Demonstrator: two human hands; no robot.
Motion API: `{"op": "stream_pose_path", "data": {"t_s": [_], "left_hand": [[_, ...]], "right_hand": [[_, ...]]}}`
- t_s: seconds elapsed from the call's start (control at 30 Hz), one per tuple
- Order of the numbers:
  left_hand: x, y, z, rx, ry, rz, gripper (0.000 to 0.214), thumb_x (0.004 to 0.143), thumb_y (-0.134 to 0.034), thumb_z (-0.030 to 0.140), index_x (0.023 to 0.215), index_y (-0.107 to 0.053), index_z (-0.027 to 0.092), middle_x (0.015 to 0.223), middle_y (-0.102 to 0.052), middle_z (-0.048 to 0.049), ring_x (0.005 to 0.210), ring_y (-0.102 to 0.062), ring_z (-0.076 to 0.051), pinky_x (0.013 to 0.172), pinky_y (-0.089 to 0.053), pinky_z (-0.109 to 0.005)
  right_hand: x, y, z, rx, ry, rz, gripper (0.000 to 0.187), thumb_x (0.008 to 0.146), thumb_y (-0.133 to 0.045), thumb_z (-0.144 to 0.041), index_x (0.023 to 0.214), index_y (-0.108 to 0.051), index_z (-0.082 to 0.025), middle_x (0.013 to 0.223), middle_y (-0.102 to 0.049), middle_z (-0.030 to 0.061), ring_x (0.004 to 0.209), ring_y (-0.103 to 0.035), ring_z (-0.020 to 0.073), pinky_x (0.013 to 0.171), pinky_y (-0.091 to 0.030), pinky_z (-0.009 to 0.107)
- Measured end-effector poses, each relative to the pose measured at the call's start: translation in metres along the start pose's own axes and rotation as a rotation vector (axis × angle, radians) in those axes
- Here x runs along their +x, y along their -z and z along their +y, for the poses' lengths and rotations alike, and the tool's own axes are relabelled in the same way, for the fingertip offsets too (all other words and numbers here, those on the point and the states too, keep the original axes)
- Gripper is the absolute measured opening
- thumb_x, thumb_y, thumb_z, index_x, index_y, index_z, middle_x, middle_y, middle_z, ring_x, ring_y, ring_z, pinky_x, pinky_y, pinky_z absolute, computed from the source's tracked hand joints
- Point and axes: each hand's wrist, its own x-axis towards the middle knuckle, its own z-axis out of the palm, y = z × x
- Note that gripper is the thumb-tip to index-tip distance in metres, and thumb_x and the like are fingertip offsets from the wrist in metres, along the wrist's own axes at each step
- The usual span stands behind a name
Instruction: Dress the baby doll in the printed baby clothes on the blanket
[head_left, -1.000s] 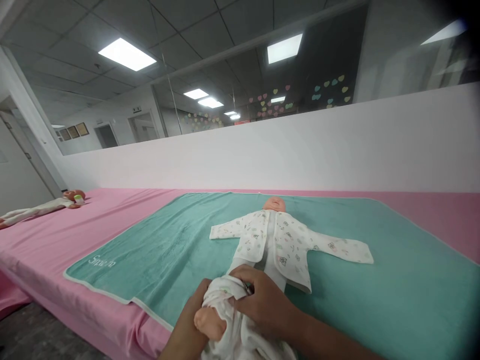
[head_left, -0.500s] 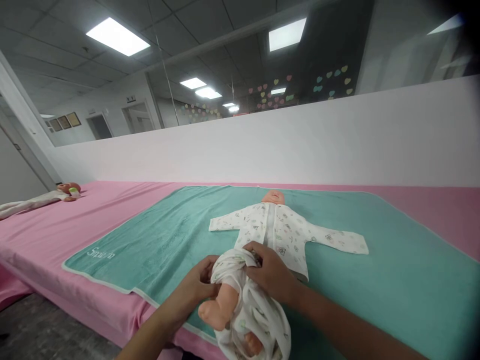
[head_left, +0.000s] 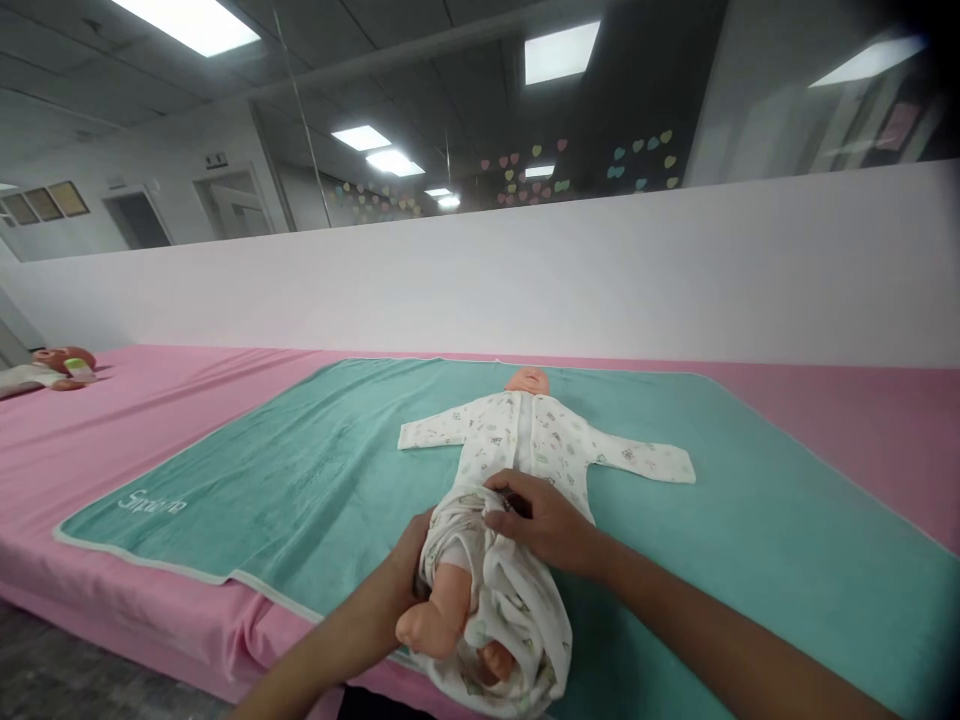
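A baby doll (head_left: 528, 380) lies on its back, head away from me, on a teal blanket (head_left: 360, 430). It wears a white printed jacket (head_left: 559, 430) with both sleeves spread wide. White printed pants (head_left: 517, 610) are bunched around its legs, and one bare leg (head_left: 442, 610) sticks out toward me; a second foot shows inside the cloth. My left hand (head_left: 411, 555) is at the left side of the bunched pants, its fingertips hidden behind the cloth. My right hand (head_left: 536, 515) pinches the upper edge of the pants between thumb and fingers.
The blanket lies on a pink-covered table (head_left: 217, 400) whose front edge runs along the lower left. Another doll (head_left: 64, 360) lies at the far left with a green-and-white item beside it. A low white wall (head_left: 480, 290) with a mirror or window above stands behind.
My view has shifted right, so the scene slides left. My left hand has moved from gripping near the bare leg to the outer side of the pants. The right hand keeps its hold.
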Motion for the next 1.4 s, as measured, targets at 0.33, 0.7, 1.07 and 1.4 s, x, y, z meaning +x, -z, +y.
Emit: {"op": "stream_pose_path", "data": {"t_s": [0.33,0.7,1.07,1.4], "left_hand": [[0.056,0.023,0.027,0.272,-0.322,-0.011,0.039,0.079,-0.053,0.03,0.118,-0.052,0.028,0.133,-0.044,-0.0018,0.119,-0.042,-0.023,0.099,-0.038,-0.037],[0.131,-0.002,0.003,0.545,-0.406,0.331,0.024,0.078,-0.043,0.023,0.099,-0.055,0.022,0.101,-0.061,-0.0026,0.095,-0.056,-0.019,0.082,-0.045,-0.031],[0.145,0.042,-0.029,0.403,-0.242,0.592,0.031,0.07,-0.042,0.014,0.1,-0.051,0.018,0.104,-0.058,-0.006,0.098,-0.054,-0.021,0.083,-0.044,-0.032],[0.135,0.009,-0.023,0.25,-0.282,0.187,0.03,0.083,-0.037,0.035,0.098,-0.059,0.021,0.099,-0.064,-0.0022,0.086,-0.058,-0.018,0.081,-0.045,-0.03]], "right_hand": [[-0.029,0.018,0.032,0.255,-0.254,-0.164,0.02,0.075,-0.061,-0.036,0.084,-0.061,-0.017,0.073,-0.06,0.0001,0.063,-0.055,0.0125,0.059,-0.045,0.026],[-0.03,0.005,0.029,-0.482,0.019,0.174,0.014,0.086,-0.046,-0.031,0.081,-0.055,-0.021,0.076,-0.06,-0.0018,0.064,-0.05,0.01,0.058,-0.033,0.023],[-0.027,0.004,0.039,-0.679,0.184,0.406,0.008,0.084,-0.046,-0.018,0.083,-0.053,-0.019,0.08,-0.057,0.0018,0.075,-0.05,0.0137,0.068,-0.041,0.029],[-0.023,0.013,0.034,-1.084,0.291,0.489,0.034,0.08,-0.043,-0.008,0.109,-0.054,-0.022,0.132,-0.045,0.0052,0.126,-0.032,0.0254,0.106,-0.021,0.053]]}}
